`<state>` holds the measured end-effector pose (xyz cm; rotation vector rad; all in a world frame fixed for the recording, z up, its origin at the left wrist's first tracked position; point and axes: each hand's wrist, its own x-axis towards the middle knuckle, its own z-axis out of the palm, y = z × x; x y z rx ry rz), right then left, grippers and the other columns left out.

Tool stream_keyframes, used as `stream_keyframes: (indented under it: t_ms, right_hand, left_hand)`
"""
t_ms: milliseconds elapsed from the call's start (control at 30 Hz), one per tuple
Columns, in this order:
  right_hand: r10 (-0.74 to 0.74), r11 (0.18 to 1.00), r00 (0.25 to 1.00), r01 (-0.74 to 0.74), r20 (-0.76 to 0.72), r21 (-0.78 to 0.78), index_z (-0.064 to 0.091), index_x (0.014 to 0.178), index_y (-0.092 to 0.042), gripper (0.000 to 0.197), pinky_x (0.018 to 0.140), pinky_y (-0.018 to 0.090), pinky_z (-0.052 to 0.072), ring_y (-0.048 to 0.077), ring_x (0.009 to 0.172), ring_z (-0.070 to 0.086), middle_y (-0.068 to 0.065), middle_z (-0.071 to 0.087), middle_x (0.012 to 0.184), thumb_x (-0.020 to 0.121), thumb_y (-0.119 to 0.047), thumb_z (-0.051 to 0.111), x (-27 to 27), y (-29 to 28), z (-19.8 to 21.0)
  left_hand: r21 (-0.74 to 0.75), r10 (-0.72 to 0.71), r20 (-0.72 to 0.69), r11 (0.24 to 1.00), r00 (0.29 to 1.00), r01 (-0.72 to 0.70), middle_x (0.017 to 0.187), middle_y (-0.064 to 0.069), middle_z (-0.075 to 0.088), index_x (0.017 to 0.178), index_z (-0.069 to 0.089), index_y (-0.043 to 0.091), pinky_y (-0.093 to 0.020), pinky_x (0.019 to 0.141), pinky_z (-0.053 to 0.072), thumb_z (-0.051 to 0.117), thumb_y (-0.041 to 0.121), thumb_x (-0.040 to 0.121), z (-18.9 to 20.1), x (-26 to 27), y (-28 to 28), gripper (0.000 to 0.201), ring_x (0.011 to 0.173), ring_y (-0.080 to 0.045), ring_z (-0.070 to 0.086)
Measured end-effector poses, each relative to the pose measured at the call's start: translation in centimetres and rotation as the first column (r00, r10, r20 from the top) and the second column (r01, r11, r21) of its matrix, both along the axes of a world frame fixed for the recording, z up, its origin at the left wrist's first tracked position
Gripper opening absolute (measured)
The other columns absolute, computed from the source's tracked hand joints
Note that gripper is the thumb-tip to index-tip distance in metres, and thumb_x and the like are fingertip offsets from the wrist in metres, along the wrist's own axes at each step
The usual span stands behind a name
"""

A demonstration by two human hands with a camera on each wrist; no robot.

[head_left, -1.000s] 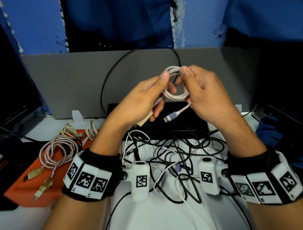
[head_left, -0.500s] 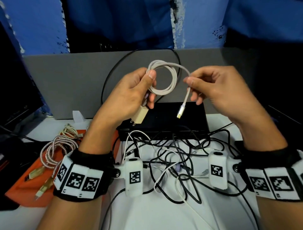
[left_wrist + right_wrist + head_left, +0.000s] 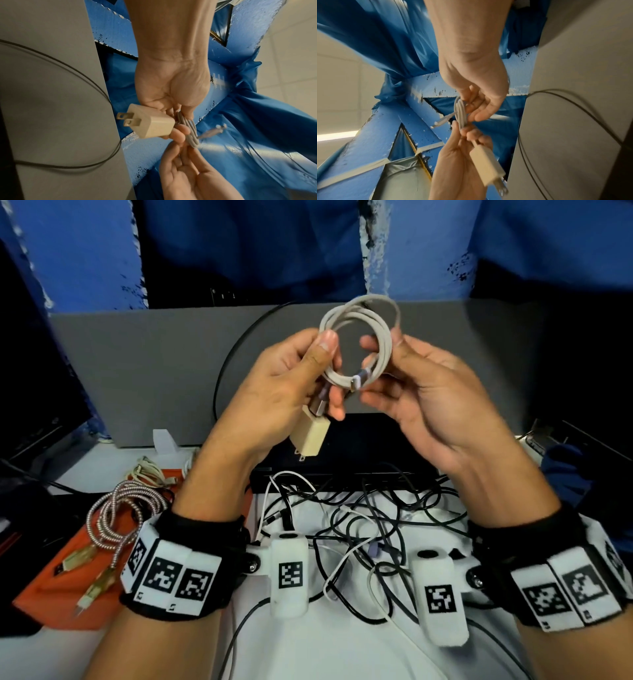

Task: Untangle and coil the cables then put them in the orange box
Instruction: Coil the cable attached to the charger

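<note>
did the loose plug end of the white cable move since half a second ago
Yes. It hung free below the right hand, over the black box; now the plug end lies higher, tucked against the white cable coil, in front of the gray panel.

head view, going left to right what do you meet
orange box → braided cable → left hand → white coiled cable → right hand

A smooth, matt off-white sheath is seen on the coiled cable (image 3: 356, 344). Matt cream plastic forms the charger plug (image 3: 152, 125), with two dull metal prongs (image 3: 127, 119). A braided, woven-looking jacket covers the striped cable (image 3: 113, 515). The grey panel (image 3: 154, 364) looks matt; flaking paint roughens the blue beams (image 3: 388, 129).
</note>
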<state>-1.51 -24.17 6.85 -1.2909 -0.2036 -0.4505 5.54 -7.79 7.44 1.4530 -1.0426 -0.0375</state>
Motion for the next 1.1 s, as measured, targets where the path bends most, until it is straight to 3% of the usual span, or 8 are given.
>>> stream_keyframes:
  t_ms: [133, 267, 400, 500, 667, 867, 967, 1100]
  right_hand:
    - [0.035, 0.998, 0.999, -0.035, 0.003, 0.05, 0.072, 0.103, -0.008, 0.05, 0.085, 0.042, 0.053, 0.026, 0.085, 0.064, 0.01, 0.072, 0.088, 0.094, -0.052, 0.051, -0.1, 1.9, -0.3]
    - [-0.058, 0.979, 0.997, 0.047, -0.049, -0.198, 0.058, 0.095, -0.02, 0.014, 0.077, 0.032, 0.052, 0.014, 0.081, 0.063, -0.006, 0.069, 0.079, 0.095, -0.029, 0.069, 0.0, 2.2, -1.0]
    - [-0.081, 0.948, 0.991, 0.044, -0.106, -0.315, 0.061, 0.107, -0.013, 0.013, 0.077, 0.034, 0.055, 0.016, 0.092, 0.072, 0.001, 0.075, 0.091, 0.096, -0.012, 0.068, 0.4, 0.9, -1.0]
    - [-0.04, 0.893, 0.993, -0.013, -0.108, -0.45, 0.065, 0.117, -0.014, 0.022, 0.078, 0.031, 0.057, 0.014, 0.089, 0.074, 0.012, 0.072, 0.09, 0.096, -0.006, 0.067, 0.3, 0.2, -1.0]
    - [-0.087, 0.82, 0.994, 0.037, -0.06, -0.571, 0.075, 0.114, -0.024, 0.025, 0.084, 0.025, 0.058, 0.009, 0.079, 0.07, -0.009, 0.071, 0.081, 0.1, -0.008, 0.063, -0.2, -0.4, -0.2]
    - [-0.348, 0.782, 0.937, 0.304, 0.023, -0.544, 0.072, 0.086, -0.025, 0.032, 0.097, 0.054, 0.053, 0.028, 0.095, 0.067, 0.01, 0.072, 0.096, 0.104, -0.038, 0.049, 0.8, 1.2, -1.5]
    - [-0.225, 0.93, 0.971, 0.188, -0.083, -0.315, 0.057, 0.087, -0.017, 0.033, 0.084, 0.037, 0.058, 0.021, 0.086, 0.068, 0.001, 0.068, 0.091, 0.111, -0.032, 0.04, 0.8, 1.9, -1.5]
    - [-0.15, 0.985, 0.982, 0.137, -0.118, -0.109, 0.052, 0.09, -0.017, 0.03, 0.057, 0.032, 0.052, 0.017, 0.069, 0.066, -0.004, 0.068, 0.076, 0.112, -0.033, 0.038, 0.6, 2.1, -1.6]
  left_hand:
    - [-0.074, 0.059, -0.013, 0.995, 0.998, -0.06, 0.07, -0.009, 0.062, 0.096, 0.055, 0.002, -0.027, 0.06, 0.055, 0.042, 0.021, 0.11, 0.1, -0.2, -0.2, 0.027, 0.061, -0.018, 0.062]
    - [-0.01, 0.118, 0.106, 0.993, 0.987, -0.118, 0.082, -0.027, 0.064, 0.098, 0.06, -0.002, -0.045, 0.068, 0.054, 0.046, 0.024, 0.109, -0.1, 0.1, -0.2, 0.031, 0.071, -0.038, 0.065]
    - [0.053, 0.153, 0.14, 0.985, 0.978, -0.162, 0.074, -0.002, 0.064, 0.098, 0.059, -0.005, -0.021, 0.063, 0.049, 0.049, 0.022, 0.108, -0.3, 0.3, -0.1, 0.03, 0.065, -0.012, 0.065]
    - [0.05, 0.233, 0.126, 0.969, 0.964, -0.241, 0.071, 0.006, 0.066, 0.095, 0.062, 0.007, -0.022, 0.063, 0.047, 0.05, 0.028, 0.107, -0.2, 0.5, 0.0, 0.027, 0.065, -0.007, 0.066]
    - [-0.186, 0.303, -0.237, 0.919, 0.923, -0.349, 0.071, -0.002, 0.067, 0.085, 0.062, 0.017, -0.027, 0.065, 0.05, 0.048, 0.034, 0.107, -0.8, 1.1, -0.8, 0.032, 0.065, -0.012, 0.063]
    - [-0.346, 0.041, -0.439, 0.914, 0.898, -0.211, 0.092, -0.012, 0.075, 0.095, 0.058, 0.013, -0.028, 0.072, 0.057, 0.044, 0.03, 0.109, -1.0, 0.3, -2.5, 0.026, 0.087, -0.018, 0.074]
    - [-0.366, -0.043, -0.455, 0.92, 0.89, -0.143, 0.111, -0.021, 0.074, 0.098, 0.056, 0.012, -0.043, 0.096, 0.057, 0.045, 0.023, 0.109, -1.0, 0.1, -2.6, 0.019, 0.107, -0.029, 0.072]
    - [-0.342, -0.04, -0.469, 0.929, 0.882, -0.139, 0.123, -0.022, 0.07, 0.098, 0.056, 0.014, -0.043, 0.101, 0.054, 0.045, 0.017, 0.108, -0.9, 0.1, -2.4, 0.015, 0.116, -0.031, 0.069]
